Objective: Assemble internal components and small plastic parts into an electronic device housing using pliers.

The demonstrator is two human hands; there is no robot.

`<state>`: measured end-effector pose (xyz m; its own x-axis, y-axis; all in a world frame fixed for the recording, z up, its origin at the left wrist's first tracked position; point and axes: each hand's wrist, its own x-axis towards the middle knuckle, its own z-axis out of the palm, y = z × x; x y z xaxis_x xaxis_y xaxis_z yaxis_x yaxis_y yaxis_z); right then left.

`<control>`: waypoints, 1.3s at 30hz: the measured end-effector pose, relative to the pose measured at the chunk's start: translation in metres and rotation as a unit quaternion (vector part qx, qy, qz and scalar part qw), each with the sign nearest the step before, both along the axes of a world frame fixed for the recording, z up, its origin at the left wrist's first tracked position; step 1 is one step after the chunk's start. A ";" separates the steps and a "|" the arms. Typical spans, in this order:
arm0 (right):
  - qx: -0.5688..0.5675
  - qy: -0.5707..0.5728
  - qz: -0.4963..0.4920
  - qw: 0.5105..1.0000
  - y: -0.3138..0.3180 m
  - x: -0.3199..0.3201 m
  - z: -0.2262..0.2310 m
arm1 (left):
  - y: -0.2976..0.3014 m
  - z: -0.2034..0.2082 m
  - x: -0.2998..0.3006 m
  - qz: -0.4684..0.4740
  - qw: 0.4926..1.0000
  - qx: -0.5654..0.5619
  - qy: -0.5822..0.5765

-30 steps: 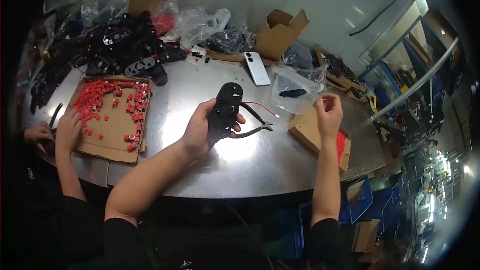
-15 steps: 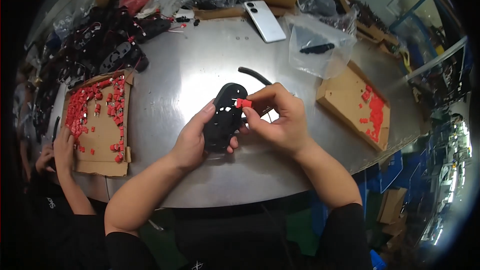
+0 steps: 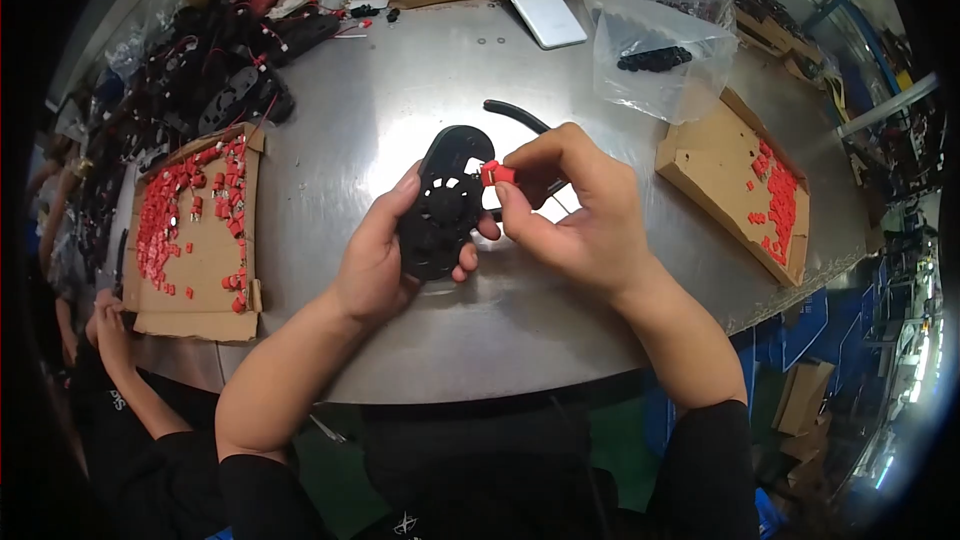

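Observation:
My left hand (image 3: 378,245) grips a black oblong plastic housing (image 3: 445,202) with rounded ends and several cut-out openings. Thumb lies along its left edge, and fingertips curl round the right side. Between thumb and forefinger of my right hand (image 3: 575,205) is a small red connector (image 3: 495,174), pinched beside the housing's upper right edge. Whether the connector touches the housing I cannot tell. Behind my right hand a curved black strip (image 3: 515,115) lies on the metal table (image 3: 330,165).
To the left, a cardboard tray (image 3: 215,324) holds many red connectors; another person's hand (image 3: 112,330) is next to it. Another cardboard tray (image 3: 700,175) with small red parts stands right. Farther back are a white phone (image 3: 545,12), a clear bag (image 3: 665,80) and heaped black wired housings (image 3: 225,90).
My view has shifted slightly. The red connector in my right hand has turned and sits a little off the housing's right edge. The other person's hand has withdrawn from the left tray.

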<state>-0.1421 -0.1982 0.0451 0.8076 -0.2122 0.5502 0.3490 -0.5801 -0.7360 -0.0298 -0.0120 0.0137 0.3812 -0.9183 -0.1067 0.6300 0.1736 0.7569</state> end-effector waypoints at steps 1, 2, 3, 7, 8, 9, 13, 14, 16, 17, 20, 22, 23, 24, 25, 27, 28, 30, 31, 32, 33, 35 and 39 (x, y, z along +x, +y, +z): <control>0.013 -0.014 0.000 1.000 0.001 0.000 -0.001 | 0.000 -0.001 0.001 0.001 1.000 -0.006 0.011; 0.014 -0.014 0.007 1.000 0.004 -0.001 0.001 | 0.001 -0.003 0.001 0.007 1.000 -0.006 0.010; -0.021 -0.018 0.034 0.999 0.006 -0.003 0.003 | 0.002 -0.005 0.002 0.027 1.000 -0.001 0.017; -0.095 -0.013 0.076 0.993 0.018 -0.004 -0.006 | -0.005 0.004 -0.006 0.102 0.994 0.037 0.013; -0.115 -0.007 0.074 0.991 0.021 -0.005 -0.008 | -0.005 0.005 -0.007 0.124 0.991 0.053 0.014; -0.120 0.010 0.064 0.991 0.022 -0.005 -0.010 | -0.004 0.004 -0.005 0.127 0.990 0.053 0.015; -0.109 0.044 0.041 0.992 0.025 -0.007 -0.012 | -0.005 0.000 -0.006 0.114 0.992 0.031 -0.052; -0.093 0.029 0.041 0.994 0.026 -0.007 -0.013 | -0.006 0.003 -0.009 0.133 0.988 0.038 -0.071; -0.078 0.015 0.041 0.996 0.028 -0.009 -0.013 | -0.005 0.005 -0.015 0.132 0.988 0.037 -0.076; -0.069 0.032 0.038 0.996 0.028 -0.009 -0.011 | -0.004 0.006 -0.017 0.133 0.987 0.036 -0.082; -0.054 0.072 0.032 0.995 0.030 -0.009 -0.010 | -0.003 0.004 -0.015 0.143 0.985 0.052 -0.086; -0.046 0.094 0.027 0.994 0.031 -0.010 -0.010 | -0.003 0.008 -0.017 0.149 0.982 0.050 -0.104; -0.042 0.105 0.017 0.993 0.030 -0.011 -0.009 | -0.003 0.009 -0.018 0.155 0.979 0.049 -0.123; -0.037 0.116 0.007 0.993 0.029 -0.011 -0.009 | -0.002 0.010 -0.019 0.156 0.979 0.049 -0.122; -0.037 0.117 0.008 0.992 0.031 -0.011 -0.009 | 0.000 0.010 -0.020 0.155 0.977 0.041 -0.141; 0.004 0.108 0.023 0.994 0.034 -0.009 -0.011 | 0.001 0.011 -0.023 0.154 0.975 0.031 -0.159; 0.004 0.108 0.023 0.994 0.034 -0.009 -0.013 | 0.000 0.011 -0.024 0.166 0.971 0.039 -0.168; 0.011 0.104 0.023 0.994 0.034 -0.009 -0.015 | 0.000 0.013 -0.025 0.177 0.967 0.046 -0.176; 0.011 0.105 0.022 0.994 0.034 -0.009 -0.015 | 0.000 0.013 -0.026 0.172 0.965 0.040 -0.191; -0.016 0.082 0.023 0.996 0.034 -0.008 -0.015 | 0.001 0.014 -0.026 0.168 0.963 0.036 -0.207; -0.043 0.058 0.023 0.997 0.034 -0.007 -0.016 | 0.001 0.015 -0.027 0.168 0.963 0.037 -0.207; -0.063 0.047 0.023 0.997 0.033 -0.007 -0.016 | 0.002 0.016 -0.029 0.167 0.965 0.025 -0.203; -0.130 0.018 0.034 0.991 0.031 -0.007 -0.014 | 0.002 0.014 -0.034 0.175 0.955 0.024 -0.239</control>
